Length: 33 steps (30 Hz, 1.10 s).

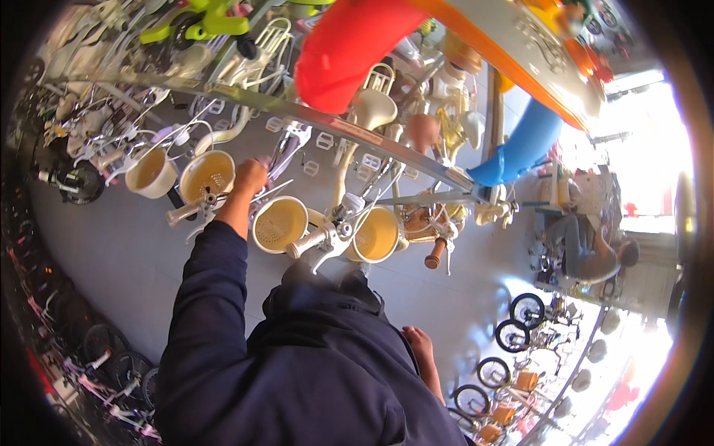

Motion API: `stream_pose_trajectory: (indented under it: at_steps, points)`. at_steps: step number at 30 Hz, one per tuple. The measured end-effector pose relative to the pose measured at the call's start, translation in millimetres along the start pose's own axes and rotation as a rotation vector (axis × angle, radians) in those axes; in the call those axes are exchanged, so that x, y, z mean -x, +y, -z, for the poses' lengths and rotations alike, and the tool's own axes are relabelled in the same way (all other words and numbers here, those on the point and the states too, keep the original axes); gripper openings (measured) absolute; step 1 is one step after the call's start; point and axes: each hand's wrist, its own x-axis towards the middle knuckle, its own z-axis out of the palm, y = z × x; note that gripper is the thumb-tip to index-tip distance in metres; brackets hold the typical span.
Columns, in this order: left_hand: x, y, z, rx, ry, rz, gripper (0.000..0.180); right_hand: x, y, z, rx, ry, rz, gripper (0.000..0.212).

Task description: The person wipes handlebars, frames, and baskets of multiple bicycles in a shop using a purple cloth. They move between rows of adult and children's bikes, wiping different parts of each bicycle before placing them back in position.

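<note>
My left hand (251, 177) reaches forward among parked children's bicycles, its fingers curled beside a cream front basket (208, 175). What they grip, if anything, is hidden; a pale purple bicycle frame (285, 154) is just beyond. Under my left forearm lies a white handlebar grip (181, 214). Right of that arm stand another cream basket (280, 224) and a white handlebar with brake lever (324, 242), close in front of my body. My right hand (418, 343) hangs low at my side, away from the bicycles, its fingers mostly hidden.
A metal shelf rail (349, 132) crosses above the bicycles, carrying red (346, 56) and blue (520, 145) curved plastic parts. A brown-gripped handlebar (437, 254) juts out at right. More bicycles (513, 327) line the right side. A person (595, 256) sits near the bright window.
</note>
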Motion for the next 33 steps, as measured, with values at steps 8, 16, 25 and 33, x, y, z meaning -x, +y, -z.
stream_pose_trajectory:
  at_steps: [8, 16, 25, 33]
  points:
    - [11.2, 139.3, -90.1, 0.013, -0.258, -0.387, 0.044, 5.3, -1.9, 1.3, -0.083, -0.031, 0.021, 0.037]
    - [-1.6, 191.2, -174.5, -0.508, -0.891, -0.588, 0.042, 23.4, 24.2, 30.5, -0.133, 0.101, 0.002, 0.036]
    - [28.5, 206.6, -123.9, -0.249, -0.728, -0.376, 0.045, -3.3, 29.1, 20.7, -0.244, 0.044, 0.039, 0.032]
    - [148.9, 316.7, 5.0, 0.604, -0.407, -0.623, 0.02, -46.2, 22.1, 24.0, -0.37, -0.083, 0.037, 0.03]
